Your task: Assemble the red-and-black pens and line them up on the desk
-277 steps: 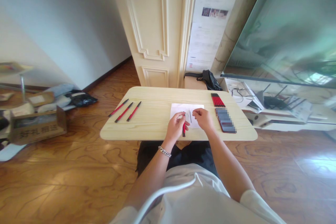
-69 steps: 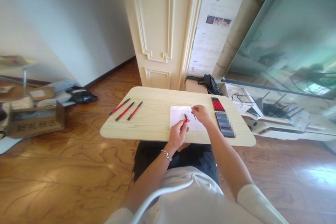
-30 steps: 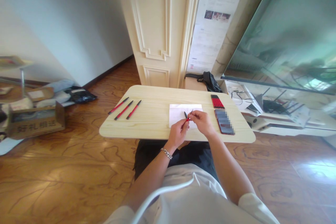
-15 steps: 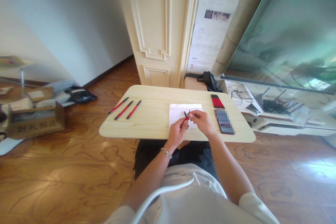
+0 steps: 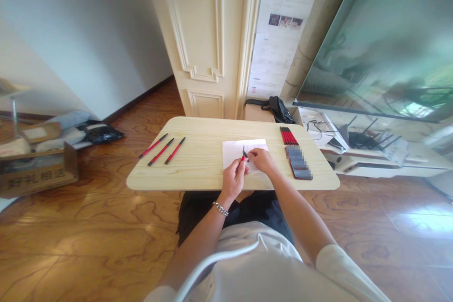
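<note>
and the hands close up! a couple of seconds back the right hand [image 5: 261,160] held a thin dark rod [image 5: 243,149] well clear of the red pen [image 5: 242,158]. a second ago the two were only just meeting at an angle. now rod and pen stand in one line, fingertip to fingertip, so the work has gone from lining up to joining.

the left hand [image 5: 233,178] is clamped round the pen's lower barrel, thumb and fingers wrapped tight. the right hand is pinched together right at the pen's front end, touching the left. whether it nips the rod or the barrel's mouth is too small to tell.

where's the pen? lifted off the desk [image 5: 198,172], over the near edge of the white sheet [image 5: 231,148], around 6 o'clock on the desk top, just in front of the person.

which way does it point? its long axis runs near enough 6 to 12 o'clock, front end away from the person, with the dark rod poking out at the 12 o'clock end. earlier it leaned towards 1 o'clock, and it has straightened up since.

elsewhere nothing stirs. three red pens [image 5: 161,152] lie side by side at about 9 o'clock, all slanted the same way. a bundle of red pens [image 5: 289,136] sits at 2 o'clock, with a dark stack [image 5: 299,164] just nearer the person at 3 o'clock. both are near the right hand but untouched.
</note>
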{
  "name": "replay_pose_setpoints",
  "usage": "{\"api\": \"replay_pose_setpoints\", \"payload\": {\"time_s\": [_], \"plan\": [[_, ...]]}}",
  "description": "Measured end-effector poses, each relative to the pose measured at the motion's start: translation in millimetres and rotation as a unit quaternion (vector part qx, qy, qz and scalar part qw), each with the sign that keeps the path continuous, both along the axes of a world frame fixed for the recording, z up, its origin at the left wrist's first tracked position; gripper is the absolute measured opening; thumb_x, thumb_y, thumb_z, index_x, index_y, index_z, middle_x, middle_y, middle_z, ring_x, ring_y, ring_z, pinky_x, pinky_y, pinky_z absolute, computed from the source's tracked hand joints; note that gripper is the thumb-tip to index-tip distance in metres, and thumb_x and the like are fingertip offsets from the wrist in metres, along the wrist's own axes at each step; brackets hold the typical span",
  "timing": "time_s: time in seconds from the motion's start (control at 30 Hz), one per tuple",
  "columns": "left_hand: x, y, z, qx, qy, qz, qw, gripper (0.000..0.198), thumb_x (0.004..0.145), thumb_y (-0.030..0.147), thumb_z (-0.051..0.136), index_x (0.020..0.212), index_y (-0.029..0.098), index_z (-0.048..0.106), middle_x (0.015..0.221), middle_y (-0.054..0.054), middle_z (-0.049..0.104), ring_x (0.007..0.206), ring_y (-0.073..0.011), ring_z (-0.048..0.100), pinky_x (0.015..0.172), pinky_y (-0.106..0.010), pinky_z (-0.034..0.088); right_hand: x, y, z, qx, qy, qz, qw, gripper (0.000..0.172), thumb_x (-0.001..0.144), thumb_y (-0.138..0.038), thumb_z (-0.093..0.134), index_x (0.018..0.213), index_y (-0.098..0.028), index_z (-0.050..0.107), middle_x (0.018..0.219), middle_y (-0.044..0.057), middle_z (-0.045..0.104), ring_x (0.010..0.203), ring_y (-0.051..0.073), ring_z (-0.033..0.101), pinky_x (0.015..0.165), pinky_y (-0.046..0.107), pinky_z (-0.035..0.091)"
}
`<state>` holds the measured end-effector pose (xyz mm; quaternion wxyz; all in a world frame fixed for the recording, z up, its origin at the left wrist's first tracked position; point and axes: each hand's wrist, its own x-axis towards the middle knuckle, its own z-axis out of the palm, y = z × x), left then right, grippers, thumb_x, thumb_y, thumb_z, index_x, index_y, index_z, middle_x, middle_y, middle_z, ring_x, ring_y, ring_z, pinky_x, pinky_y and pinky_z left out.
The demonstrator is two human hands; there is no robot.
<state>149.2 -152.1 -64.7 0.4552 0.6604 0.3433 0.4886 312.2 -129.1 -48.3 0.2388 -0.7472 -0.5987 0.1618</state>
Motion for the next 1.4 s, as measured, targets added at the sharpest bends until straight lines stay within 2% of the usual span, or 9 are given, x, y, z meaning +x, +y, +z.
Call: {"api": "replay_pose_setpoints", "payload": {"time_s": [0.23, 0.57, 0.7, 0.9, 1.1, 1.17, 1.27, 1.33, 1.4], "plan": [[0.4, 0.1, -0.4, -0.002, -0.003, -0.002, 1.0, 0.041, 0.095, 0.049, 0.041, 0.108, 0.018, 0.064, 0.071, -0.002, 0.063, 0.066, -0.014, 0.058, 0.068, -0.025, 0.046, -3.5, 9.5, 3.4, -0.04, -0.033, 0.001, 0.999, 0.024, 0.085, -0.032, 0.055, 0.096, -0.024, 0.075, 0.101, 0.004, 0.074, 0.093, 0.018, 0.065, 0.079, 0.023, 0.042], [0.6, 0.5, -0.2, 0.0, -0.019, -0.003, 1.0, 0.042, 0.094, 0.049, 0.043, 0.11, 0.016, 0.064, 0.07, -0.002, 0.063, 0.065, -0.0132, 0.058, 0.066, -0.024, 0.046, 0.0, 17.2, 9.0, -0.059, -0.026, 0.017, 0.998, 0.032, 0.08, -0.043, 0.063, 0.101, -0.023, 0.074, 0.1, 0.006, 0.073, 0.095, 0.019, 0.065, 0.079, 0.024, 0.042], [0.7, 1.3, -1.6, -0.005, -0.028, -0.007, 1.0, 0.039, 0.094, 0.047, 0.044, 0.108, 0.016, 0.064, 0.07, -0.002, 0.063, 0.065, -0.0132, 0.058, 0.067, -0.024, 0.046, -3.6, 19.2, 9.8, -0.062, -0.052, -0.003, 0.997, 0.027, 0.086, -0.038, 0.055, 0.097, -0.022, 0.074, 0.1, 0.007, 0.073, 0.096, 0.02, 0.065, 0.079, 0.025, 0.042], [1.8, 1.5, -2.3, -0.006, -0.036, -0.01, 0.999, 0.038, 0.094, 0.046, 0.045, 0.108, 0.017, 0.064, 0.07, -0.002, 0.062, 0.065, -0.0132, 0.057, 0.066, -0.024, 0.045, -17.0, 23.5, 16.8, -0.078, -0.108, -0.01, 0.991, 0.023, 0.082, -0.034, 0.058, 0.097, -0.024, 0.072, 0.104, 0.01, 0.071, 0.1, 0.026, 0.064, 0.08, 0.032, 0.045], [1.7, 0.3, 0.5, -0.007, -0.037, -0.008, 0.999, 0.038, 0.094, 0.046, 0.045, 0.107, 0.016, 0.064, 0.07, -0.002, 0.062, 0.065, -0.0128, 0.057, 0.065, -0.024, 0.045, -16.7, 26.3, 16.4, -0.104, -0.148, 0.0, 0.983, 0.024, 0.078, -0.026, 0.063, 0.099, -0.015, 0.068, 0.108, 0.018, 0.068, 0.102, 0.029, 0.063, 0.083, 0.035, 0.045], [1.2, 0.0, 1.1, -0.004, -0.032, -0.008, 0.999, 0.038, 0.094, 0.046, 0.045, 0.107, 0.016, 0.065, 0.07, -0.002, 0.062, 0.065, -0.0127, 0.057, 0.065, -0.023, 0.045, -11.5, 23.5, 13.7, -0.064, -0.114, -0.007, 0.991, 0.021, 0.081, -0.022, 0.059, 0.098, -0.015, 0.068, 0.105, 0.017, 0.068, 0.102, 0.027, 0.062, 0.084, 0.034, 0.044], [0.8, 0.0, 0.9, -0.002, -0.025, -0.012, 1.0, 0.039, 0.095, 0.046, 0.045, 0.109, 0.015, 0.065, 0.071, -0.002, 0.063, 0.065, -0.0127, 0.057, 0.066, -0.023, 0.046, -3.5, 16.0, 14.4, 0.017, 0.049, -0.007, 0.999, 0.021, 0.083, -0.018, 0.053, 0.097, -0.015, 0.067, 0.092, 0.01, 0.07, 0.086, 0.02, 0.063, 0.075, 0.03, 0.045], [0.9, 0.3, 0.0, -0.003, -0.019, -0.017, 1.0, 0.039, 0.095, 0.046, 0.044, 0.11, 0.015, 0.064, 0.071, -0.003, 0.063, 0.066, -0.0127, 0.057, 0.067, -0.024, 0.046, -0.5, 8.8, 20.5, 0.06, 0.194, 0.007, 0.979, 0.023, 0.082, -0.02, 0.053, 0.099, -0.015, 0.068, 0.083, 0.006, 0.068, 0.072, 0.016, 0.06, 0.066, 0.028, 0.045], [1.2, 0.8, -0.9, -0.002, -0.013, -0.023, 1.0, 0.039, 0.095, 0.046, 0.045, 0.11, 0.015, 0.064, 0.072, -0.003, 0.063, 0.067, -0.0128, 0.058, 0.068, -0.024, 0.046, -0.1, 0.4, 30.5, 0.097, 0.326, 0.021, 0.94, 0.024, 0.08, -0.026, 0.057, 0.099, -0.016, 0.068, 0.079, 0.003, 0.066, 0.065, 0.013, 0.056, 0.059, 0.026, 0.042]]}}
